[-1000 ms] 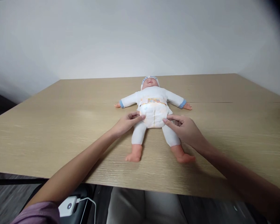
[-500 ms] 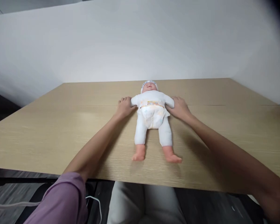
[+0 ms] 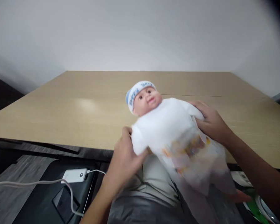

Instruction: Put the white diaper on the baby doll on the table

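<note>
A baby doll (image 3: 170,127) in a white suit, a white and blue headband and a printed diaper is lifted off the wooden table (image 3: 84,105). It is tilted, head up and to the left, legs down over my lap, and blurred by motion. My left hand (image 3: 124,155) grips the doll's side under its arm. My right hand (image 3: 211,121) holds the doll's other side by the shoulder. Both hands are closed on the doll's body.
The table's near edge runs just behind the doll. Below on the left lie a white power bank (image 3: 74,175) with a white cable (image 3: 37,183) on a dark seat. A green and white object (image 3: 259,207) shows at the bottom right.
The doll lay flat on the table with my hands at its diaper, then at its arms. Now both hands have lifted it off the table and pulled it toward me.
</note>
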`<state>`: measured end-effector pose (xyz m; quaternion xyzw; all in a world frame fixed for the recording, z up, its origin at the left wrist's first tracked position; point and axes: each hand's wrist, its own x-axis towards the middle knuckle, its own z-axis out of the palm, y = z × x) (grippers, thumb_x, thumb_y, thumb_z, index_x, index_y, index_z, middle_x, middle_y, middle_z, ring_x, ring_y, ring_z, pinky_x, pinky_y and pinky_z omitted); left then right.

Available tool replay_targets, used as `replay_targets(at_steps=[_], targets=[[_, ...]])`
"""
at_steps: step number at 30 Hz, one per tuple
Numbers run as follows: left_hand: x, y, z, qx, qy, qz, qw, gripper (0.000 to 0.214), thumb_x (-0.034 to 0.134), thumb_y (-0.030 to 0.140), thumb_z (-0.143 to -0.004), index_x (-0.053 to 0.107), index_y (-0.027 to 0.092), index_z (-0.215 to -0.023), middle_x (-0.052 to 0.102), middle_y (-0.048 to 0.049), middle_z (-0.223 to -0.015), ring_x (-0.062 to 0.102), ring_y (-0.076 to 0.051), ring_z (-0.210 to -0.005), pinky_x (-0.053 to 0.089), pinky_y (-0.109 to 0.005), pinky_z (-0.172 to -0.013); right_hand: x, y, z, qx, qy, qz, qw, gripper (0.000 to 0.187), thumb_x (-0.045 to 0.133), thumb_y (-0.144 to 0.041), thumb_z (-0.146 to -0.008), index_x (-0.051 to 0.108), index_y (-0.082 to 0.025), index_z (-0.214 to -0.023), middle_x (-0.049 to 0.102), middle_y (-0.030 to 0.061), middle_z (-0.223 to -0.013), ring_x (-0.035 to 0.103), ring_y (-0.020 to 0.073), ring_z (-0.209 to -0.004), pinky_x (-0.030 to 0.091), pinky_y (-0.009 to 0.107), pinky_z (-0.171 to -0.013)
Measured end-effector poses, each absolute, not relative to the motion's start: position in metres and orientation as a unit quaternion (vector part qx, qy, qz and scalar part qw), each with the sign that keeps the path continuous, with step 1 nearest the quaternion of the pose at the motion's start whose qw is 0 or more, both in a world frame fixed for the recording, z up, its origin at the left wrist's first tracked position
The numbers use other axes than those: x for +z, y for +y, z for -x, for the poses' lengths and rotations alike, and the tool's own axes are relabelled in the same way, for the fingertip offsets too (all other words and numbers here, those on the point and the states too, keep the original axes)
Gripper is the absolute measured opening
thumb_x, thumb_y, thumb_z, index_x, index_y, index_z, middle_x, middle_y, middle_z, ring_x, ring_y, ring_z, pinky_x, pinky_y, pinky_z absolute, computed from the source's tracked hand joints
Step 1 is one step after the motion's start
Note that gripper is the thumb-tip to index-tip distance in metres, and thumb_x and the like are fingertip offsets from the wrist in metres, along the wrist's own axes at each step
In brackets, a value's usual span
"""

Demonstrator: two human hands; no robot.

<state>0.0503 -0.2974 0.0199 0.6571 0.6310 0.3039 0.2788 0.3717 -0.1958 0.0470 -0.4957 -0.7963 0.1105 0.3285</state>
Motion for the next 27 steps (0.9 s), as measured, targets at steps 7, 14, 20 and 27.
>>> replay_targets(at_steps=[7,14,20,27], targets=[[-0.058,-0.473,-0.029,0.181,0.575,-0.674,0.428,0.054,0.073,0.022,-0.071,0.046,0.029,-0.117,0.065,-0.0142,-0.121,0.064,-0.036,-0.109,0.051,-0.049,-0.090,0.019,-0.337,-0.367,0.194,-0.843,0.454,0.213,0.043,0.067,-0.037,-0.095,0.067,-0.038,-0.138,0.070,0.0076,-0.129,0.065,0.0352,-0.119,0.056,0.050,-0.101],[-0.074,-0.518,0.011,0.119,0.607,-0.633,0.466,0.044,0.068,0.035,-0.085,0.039,0.025,-0.116,0.068,-0.0056,-0.104,0.068,-0.028,-0.091,0.048,-0.039,-0.081,-0.089,-0.375,-0.326,0.325,-0.815,0.444,0.181,0.040,0.063,-0.031,-0.094,0.071,-0.027,-0.134,0.074,0.0105,-0.127,0.068,0.0311,-0.117,0.053,0.049,-0.105],[-0.061,-0.513,0.029,0.064,0.567,-0.561,0.600,0.070,0.067,0.062,-0.090,0.039,0.026,-0.143,0.068,-0.0095,-0.117,0.060,-0.015,-0.061,0.051,-0.035,-0.067,-0.144,-0.361,-0.328,0.428,-0.775,0.443,0.137,0.032,0.072,-0.034,-0.085,0.080,-0.032,-0.116,0.081,0.0052,-0.121,0.073,0.0310,-0.117,0.057,0.045,-0.102],[-0.112,-0.570,0.159,0.113,0.505,-0.435,0.737,0.076,0.069,0.078,-0.074,0.073,0.032,-0.135,0.071,-0.0069,-0.136,0.064,-0.036,-0.123,0.049,-0.048,-0.105,-0.086,-0.397,-0.320,0.439,-0.752,0.416,0.263,0.035,0.052,-0.044,-0.107,0.074,-0.026,-0.127,0.075,0.0086,-0.126,0.068,0.0261,-0.120,0.051,0.042,-0.106]])
